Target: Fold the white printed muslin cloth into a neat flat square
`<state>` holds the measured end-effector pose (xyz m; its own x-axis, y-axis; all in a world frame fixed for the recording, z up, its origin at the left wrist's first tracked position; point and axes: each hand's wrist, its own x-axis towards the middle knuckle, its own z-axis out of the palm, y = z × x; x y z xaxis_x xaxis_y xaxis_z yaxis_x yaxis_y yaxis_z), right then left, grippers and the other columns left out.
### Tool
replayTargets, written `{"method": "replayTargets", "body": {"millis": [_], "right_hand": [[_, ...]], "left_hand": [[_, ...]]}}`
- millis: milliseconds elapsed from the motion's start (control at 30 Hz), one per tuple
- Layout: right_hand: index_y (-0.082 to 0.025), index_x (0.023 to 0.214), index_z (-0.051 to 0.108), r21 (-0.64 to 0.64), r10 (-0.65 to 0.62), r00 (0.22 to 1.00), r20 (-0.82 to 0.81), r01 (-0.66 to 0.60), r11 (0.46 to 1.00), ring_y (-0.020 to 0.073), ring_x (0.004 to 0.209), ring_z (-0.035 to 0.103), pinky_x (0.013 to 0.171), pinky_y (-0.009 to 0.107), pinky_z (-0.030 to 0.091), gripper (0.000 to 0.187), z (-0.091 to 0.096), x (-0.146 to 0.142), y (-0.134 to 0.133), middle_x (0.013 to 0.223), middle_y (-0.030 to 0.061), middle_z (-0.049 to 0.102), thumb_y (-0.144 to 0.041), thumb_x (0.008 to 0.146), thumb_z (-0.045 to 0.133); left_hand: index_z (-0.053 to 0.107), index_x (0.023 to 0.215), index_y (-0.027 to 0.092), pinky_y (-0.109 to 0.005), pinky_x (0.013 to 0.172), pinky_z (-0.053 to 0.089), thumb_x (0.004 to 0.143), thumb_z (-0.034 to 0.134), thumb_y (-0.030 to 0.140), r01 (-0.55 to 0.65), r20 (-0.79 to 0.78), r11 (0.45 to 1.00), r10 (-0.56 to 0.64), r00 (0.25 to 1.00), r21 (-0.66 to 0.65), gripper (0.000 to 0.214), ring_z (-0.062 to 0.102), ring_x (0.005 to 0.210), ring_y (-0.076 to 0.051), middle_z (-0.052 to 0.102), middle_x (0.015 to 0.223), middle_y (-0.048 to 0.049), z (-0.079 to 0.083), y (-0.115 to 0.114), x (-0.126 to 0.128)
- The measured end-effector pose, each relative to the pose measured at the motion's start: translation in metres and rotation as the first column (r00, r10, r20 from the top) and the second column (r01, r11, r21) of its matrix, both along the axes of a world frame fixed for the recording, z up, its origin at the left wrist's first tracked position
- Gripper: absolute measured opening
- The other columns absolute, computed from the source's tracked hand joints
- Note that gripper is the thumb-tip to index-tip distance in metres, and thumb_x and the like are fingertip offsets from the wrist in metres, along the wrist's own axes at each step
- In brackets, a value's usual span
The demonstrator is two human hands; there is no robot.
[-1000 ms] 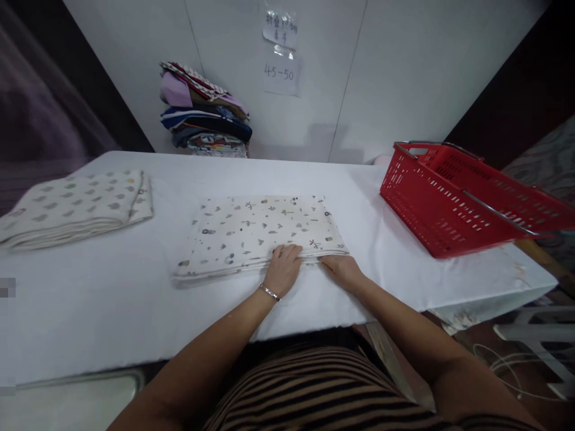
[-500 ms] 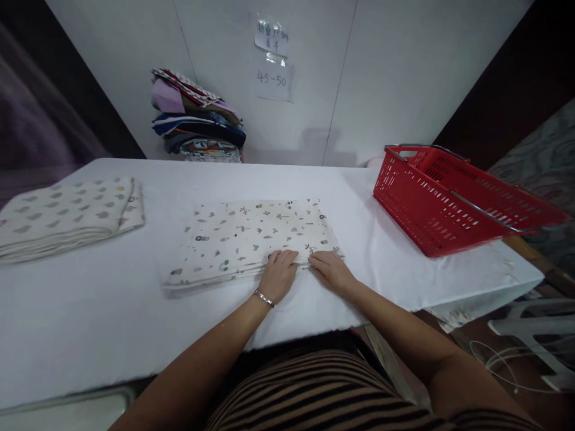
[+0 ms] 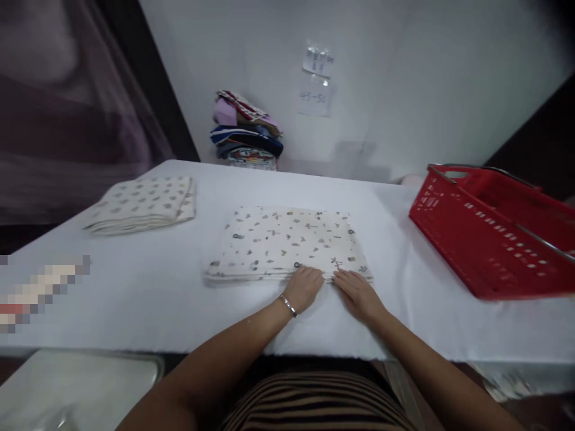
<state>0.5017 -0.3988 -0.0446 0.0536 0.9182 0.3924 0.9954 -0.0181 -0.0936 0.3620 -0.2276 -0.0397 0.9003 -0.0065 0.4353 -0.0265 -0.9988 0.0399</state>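
Observation:
A folded cream cloth with small printed motifs point(image 3: 287, 242) lies flat on the white table point(image 3: 135, 287) in front of me. My left hand point(image 3: 304, 288), with a bracelet at the wrist, has its fingers curled at the cloth's near edge. My right hand point(image 3: 359, 293) is beside it, fingers also at that edge; the two hands almost touch. Their fingertips are tucked at or under the edge, so the grip is partly hidden.
A second folded patterned cloth point(image 3: 144, 202) lies at the left of the table. A red plastic basket point(image 3: 494, 233) stands at the right. A stack of folded coloured fabrics point(image 3: 247, 131) sits against the back wall, with paper notes point(image 3: 317, 78) taped above.
The view has swung to the left and is blurred by motion. My hands have drawn a little closer together at the cloth's near edge; the cloth lies as before.

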Motion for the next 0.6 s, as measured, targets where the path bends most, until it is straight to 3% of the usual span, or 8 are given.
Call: {"method": "replayTargets", "body": {"millis": [200, 300, 467, 600], "right_hand": [[-0.022, 0.139, 0.038, -0.020, 0.012, 1.000, 0.012, -0.012, 1.000, 0.0221, 0.127, 0.042, 0.103, 0.046, 0.036, 0.048, -0.003, -0.004, -0.003, 0.135, 0.0082, 0.049, -0.020, 0.091, 0.041], [-0.023, 0.140, 0.037, -0.028, 0.031, 1.000, 0.006, -0.030, 0.999, 0.0219, 0.127, 0.042, 0.103, 0.045, 0.036, 0.048, -0.005, -0.004, -0.005, 0.135, 0.0078, 0.049, -0.023, 0.092, 0.041], [-0.022, 0.138, 0.039, -0.049, 0.040, 0.999, -0.004, -0.040, 0.998, 0.0226, 0.129, 0.040, 0.105, 0.046, 0.034, 0.046, -0.010, 0.002, -0.008, 0.137, 0.0078, 0.047, -0.029, 0.092, 0.040], [-0.020, 0.137, 0.039, -0.051, -0.054, 0.999, 0.006, 0.054, 0.997, 0.0255, 0.130, 0.038, 0.105, 0.048, 0.031, 0.048, -0.015, 0.007, -0.014, 0.139, 0.0095, 0.045, -0.035, 0.092, 0.038]], "left_hand": [[0.053, 0.112, 0.015, -0.032, 0.086, 0.040, 0.090, 0.040, 0.016, -0.003, -0.050, 0.999, 0.001, 0.999, -0.047, 0.025, 0.055, 0.098, -0.016, 0.064, 0.104, -0.0057, 0.006, -0.004, -0.011], [0.052, 0.114, 0.015, -0.031, 0.093, 0.036, 0.091, 0.039, 0.015, -0.017, -0.040, 0.999, 0.016, 0.999, -0.033, 0.026, 0.051, 0.108, -0.015, 0.062, 0.113, -0.0061, 0.007, 0.003, -0.026], [0.055, 0.110, 0.017, -0.034, 0.099, 0.032, 0.092, 0.039, 0.021, -0.172, -0.071, 0.985, 0.170, 0.983, -0.023, 0.025, 0.047, 0.115, -0.016, 0.060, 0.119, -0.0035, 0.008, 0.028, -0.065], [0.054, 0.114, 0.020, -0.039, 0.105, 0.026, 0.092, 0.038, 0.023, -0.311, -0.085, 0.949, 0.306, 0.948, -0.048, 0.027, 0.046, 0.119, -0.016, 0.060, 0.122, -0.0027, 0.010, 0.050, -0.103]]}}
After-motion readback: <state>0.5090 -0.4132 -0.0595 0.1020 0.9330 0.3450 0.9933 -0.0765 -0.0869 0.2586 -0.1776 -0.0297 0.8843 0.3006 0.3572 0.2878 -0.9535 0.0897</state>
